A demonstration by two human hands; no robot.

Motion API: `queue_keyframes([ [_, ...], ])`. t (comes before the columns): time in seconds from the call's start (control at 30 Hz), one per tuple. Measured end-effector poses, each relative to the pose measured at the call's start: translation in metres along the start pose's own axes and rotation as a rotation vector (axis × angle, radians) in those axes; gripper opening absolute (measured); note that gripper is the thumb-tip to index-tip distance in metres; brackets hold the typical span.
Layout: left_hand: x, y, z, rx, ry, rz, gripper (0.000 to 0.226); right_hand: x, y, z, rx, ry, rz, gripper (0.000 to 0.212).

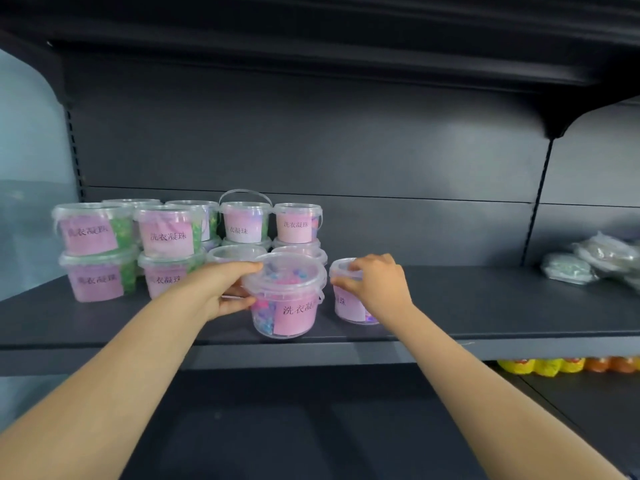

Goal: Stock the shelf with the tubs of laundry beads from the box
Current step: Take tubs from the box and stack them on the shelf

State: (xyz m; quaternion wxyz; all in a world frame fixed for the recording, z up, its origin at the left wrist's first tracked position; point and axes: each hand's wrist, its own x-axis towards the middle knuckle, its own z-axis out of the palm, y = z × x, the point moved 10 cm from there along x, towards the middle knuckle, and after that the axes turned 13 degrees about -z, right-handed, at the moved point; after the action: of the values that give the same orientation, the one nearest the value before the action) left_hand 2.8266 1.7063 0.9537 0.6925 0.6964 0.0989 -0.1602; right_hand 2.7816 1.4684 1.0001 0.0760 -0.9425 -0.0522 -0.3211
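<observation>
On the shelf (485, 306), near its front edge, your left hand (221, 289) gripped a bead tub (287, 299), thumb over the rim and fingers partly hidden. Your right hand (377, 282) clasped the second tub (349, 306) from above, hiding half its label.

Stacked tubs (166, 237) block left; shelf (485, 299) rightward open.

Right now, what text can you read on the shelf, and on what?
"洗衣凝珠": pink labels on the stacked tubs.
"洗衣凝": label on the front tub that the left hand holds; the rest curves away.
"珠": label on the right tub that the right hand grips.
Yellow packs below: unreadable.
</observation>
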Motion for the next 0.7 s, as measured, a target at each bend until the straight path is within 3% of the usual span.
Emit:
queue_keyframes([
  [0.07, -0.001, 0.0, 0.004, -0.001, 0.012, 0.007, 0.012, -0.003, 0.006, 0.0, -0.001, 0.025, -0.032, 0.042],
  [0.23, 0.0, -0.002, 0.018, 0.012, 0.034, 0.002, 0.011, -0.01, 0.056, -0.005, 0.329, -0.014, 0.056, 0.019],
  [0.43, 0.005, -0.006, 0.04, 0.031, 0.062, -0.005, 0.011, -0.012, 0.101, 0.0, 0.563, -0.123, 0.085, 0.023],
  [0.57, 0.008, -0.009, 0.047, 0.024, 0.077, 0.002, 0.014, -0.009, 0.109, 0.003, 0.516, -0.158, 0.062, 0.028],
  [0.7, 0.011, -0.009, 0.043, 0.078, 0.129, 0.05, 0.034, -0.01, 0.109, 0.003, 0.504, -0.101, 0.067, 0.028],
])
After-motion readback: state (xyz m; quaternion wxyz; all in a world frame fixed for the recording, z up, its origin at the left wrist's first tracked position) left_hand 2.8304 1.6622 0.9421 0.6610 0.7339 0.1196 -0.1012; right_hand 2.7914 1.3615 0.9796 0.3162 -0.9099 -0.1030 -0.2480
